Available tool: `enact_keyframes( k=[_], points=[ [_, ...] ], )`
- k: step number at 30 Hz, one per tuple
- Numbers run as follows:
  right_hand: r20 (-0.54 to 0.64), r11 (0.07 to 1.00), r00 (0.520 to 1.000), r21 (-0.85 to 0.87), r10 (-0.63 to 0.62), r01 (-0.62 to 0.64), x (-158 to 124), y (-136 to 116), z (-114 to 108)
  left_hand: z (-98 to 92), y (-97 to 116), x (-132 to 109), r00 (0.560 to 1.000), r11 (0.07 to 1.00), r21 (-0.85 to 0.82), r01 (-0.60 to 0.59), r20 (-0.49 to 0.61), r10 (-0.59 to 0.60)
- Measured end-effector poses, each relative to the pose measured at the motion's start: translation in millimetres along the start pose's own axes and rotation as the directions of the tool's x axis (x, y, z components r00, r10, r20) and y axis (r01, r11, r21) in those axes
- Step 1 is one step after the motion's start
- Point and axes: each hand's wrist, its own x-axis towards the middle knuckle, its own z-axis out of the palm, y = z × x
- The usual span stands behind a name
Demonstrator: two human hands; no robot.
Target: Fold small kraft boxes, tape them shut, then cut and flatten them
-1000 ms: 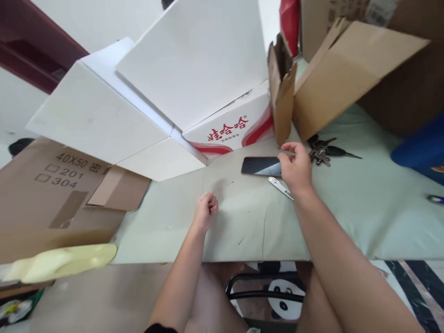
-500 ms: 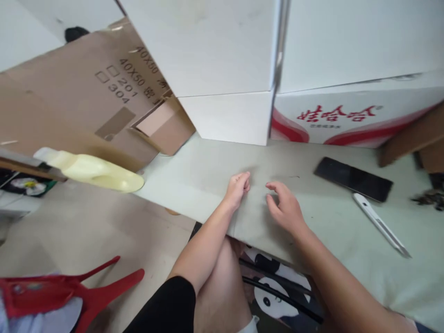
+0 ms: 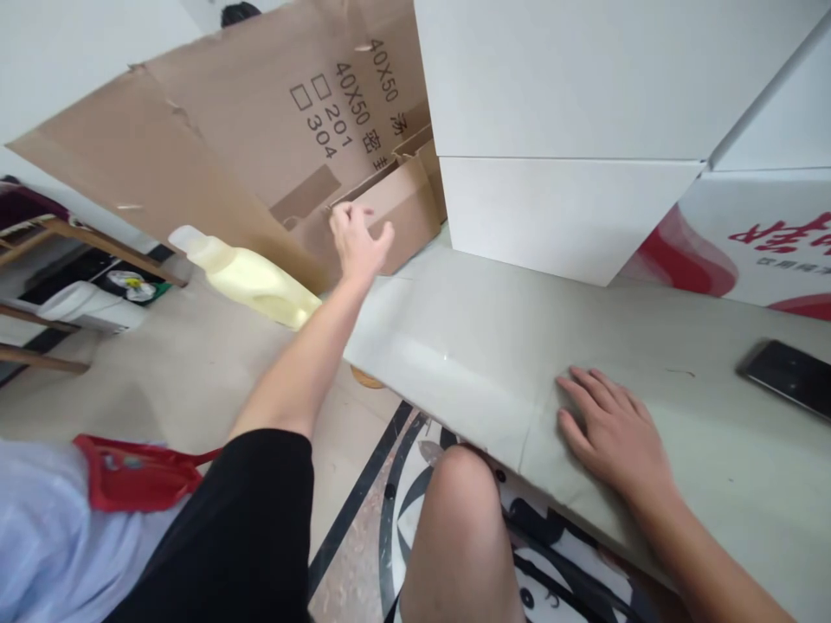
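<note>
A tan, open-topped box (image 3: 414, 208) stands behind the spread, empty left hand (image 3: 358, 245) (right hand (image 3: 616, 433) flat, released)

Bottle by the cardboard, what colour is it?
The bottle is pale yellow; the head view shows it best.

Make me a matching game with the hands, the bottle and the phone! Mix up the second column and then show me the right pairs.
Things
1. left hand
2. right hand
3. bottle
4. phone

Clues
A. pale yellow
B. black, at the right edge of the picture
C. by the small cardboard box, with fingers bent
D. palm down at the table, fingers pointing away from the person

Right pairs: 1-C, 2-D, 3-A, 4-B
</note>
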Motion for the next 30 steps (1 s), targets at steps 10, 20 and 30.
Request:
enact_keyframes(
  k=[10, 20, 30],
  points=[
    [-0.01, 1.0, 1.0, -0.028, -0.003, 0.002, 1, 0, 3, 1.2, -56, 60, 1.0, 0.93, 0.367, 0.019, 0.008, -0.024],
    [0.041, 0.997, 0.998, 0.064, 0.045, -0.047, 0, 2, 5, -36.3, -48, 17, 0.987, 0.953, 0.285, -0.099, 0.147, 0.058],
    [-0.106, 0.72, 0.95, 0.678, 0.295, -0.148, 0, 27, -11, -45.3, 11, -86, 0.857, 0.957, -0.099, -0.272, 0.427, 0.288]
  ],
)
